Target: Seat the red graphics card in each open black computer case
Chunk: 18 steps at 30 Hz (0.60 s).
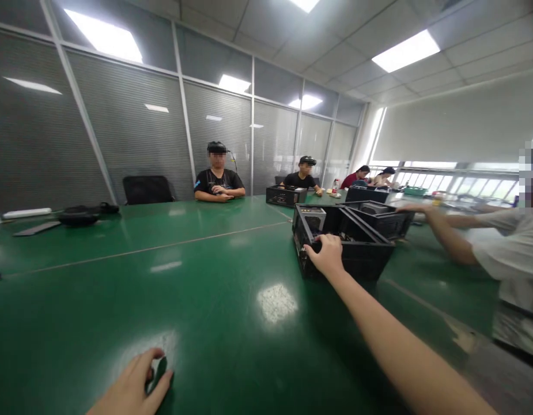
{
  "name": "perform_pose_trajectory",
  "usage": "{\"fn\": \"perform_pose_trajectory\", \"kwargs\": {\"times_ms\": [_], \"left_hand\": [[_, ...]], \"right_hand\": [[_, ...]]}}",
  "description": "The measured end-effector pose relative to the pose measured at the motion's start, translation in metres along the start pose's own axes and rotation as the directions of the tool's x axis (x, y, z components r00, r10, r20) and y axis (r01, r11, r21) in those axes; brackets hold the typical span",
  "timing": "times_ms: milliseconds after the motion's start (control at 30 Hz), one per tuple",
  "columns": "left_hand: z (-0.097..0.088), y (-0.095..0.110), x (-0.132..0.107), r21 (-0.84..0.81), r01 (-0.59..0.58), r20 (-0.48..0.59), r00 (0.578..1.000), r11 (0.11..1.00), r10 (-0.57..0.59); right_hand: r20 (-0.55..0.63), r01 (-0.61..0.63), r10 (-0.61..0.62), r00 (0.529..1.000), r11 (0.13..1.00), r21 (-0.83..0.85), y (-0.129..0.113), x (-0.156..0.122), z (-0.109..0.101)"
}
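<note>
A black open computer case (356, 259) lies on the green table (197, 305), right of centre. My right hand (329, 253) reaches out to it and grips the near left rim, with the thumb outside and the fingers over the edge. Inside its far left corner sits a grey power supply (313, 218). Low at the left, my left hand (139, 383) is at the tabletop, away from the case. Its fingers are curved, thumb and forefinger apart, and I make out nothing held between them.
Right behind my case stands another black case (378, 216), touched by a person (503, 236) at the right. A further case (286, 195) is across the table, near two seated people. Black gear (80, 215) lies at the far left. A chair (147, 189) stands behind the table.
</note>
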State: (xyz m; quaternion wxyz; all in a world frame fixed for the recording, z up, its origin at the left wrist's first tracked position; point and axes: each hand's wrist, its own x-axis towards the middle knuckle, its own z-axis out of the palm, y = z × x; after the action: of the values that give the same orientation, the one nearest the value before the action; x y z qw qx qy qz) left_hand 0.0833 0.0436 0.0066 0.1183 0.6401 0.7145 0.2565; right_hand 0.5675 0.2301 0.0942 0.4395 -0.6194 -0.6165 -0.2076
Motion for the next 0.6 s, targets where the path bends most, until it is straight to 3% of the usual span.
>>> {"fn": "perform_pose_trajectory", "kwargs": {"times_ms": [133,267,333,400,500,567,600], "left_hand": [[-0.016,0.019,-0.008,0.031,0.001,0.014,1.0,1.0,-0.001],[-0.026,0.026,-0.017,-0.03,-0.019,-0.081,0.997,0.999,0.016],[-0.03,0.026,-0.022,-0.152,0.032,-0.112,0.993,0.988,-0.049],[-0.034,0.025,-0.026,-0.392,0.07,-0.089,0.99,0.917,-0.113],[-0.042,0.02,-0.028,-0.745,0.058,-0.062,0.986,0.665,-0.156],[-0.047,0.016,-0.028,-0.843,0.073,-0.015,0.987,0.532,-0.158],[-0.05,0.015,-0.028,-0.853,0.095,0.019,0.988,0.514,-0.152]], "right_hand": [[-0.002,-0.004,0.005,1.0,0.984,0.177,-0.064,-0.068,-0.085],[0.069,-0.002,-0.026,0.997,0.929,0.37,-0.116,-0.141,-0.185],[0.114,-0.015,-0.046,0.992,0.875,0.485,-0.13,-0.18,-0.234],[0.144,-0.044,-0.054,0.988,0.796,0.604,-0.133,-0.214,-0.277],[0.139,-0.082,-0.034,0.99,0.66,0.747,-0.123,-0.244,-0.314],[0.113,-0.079,-0.023,0.993,0.573,0.815,-0.112,-0.246,-0.317],[0.102,-0.073,-0.025,0.994,0.53,0.845,-0.106,-0.242,-0.312]]}}
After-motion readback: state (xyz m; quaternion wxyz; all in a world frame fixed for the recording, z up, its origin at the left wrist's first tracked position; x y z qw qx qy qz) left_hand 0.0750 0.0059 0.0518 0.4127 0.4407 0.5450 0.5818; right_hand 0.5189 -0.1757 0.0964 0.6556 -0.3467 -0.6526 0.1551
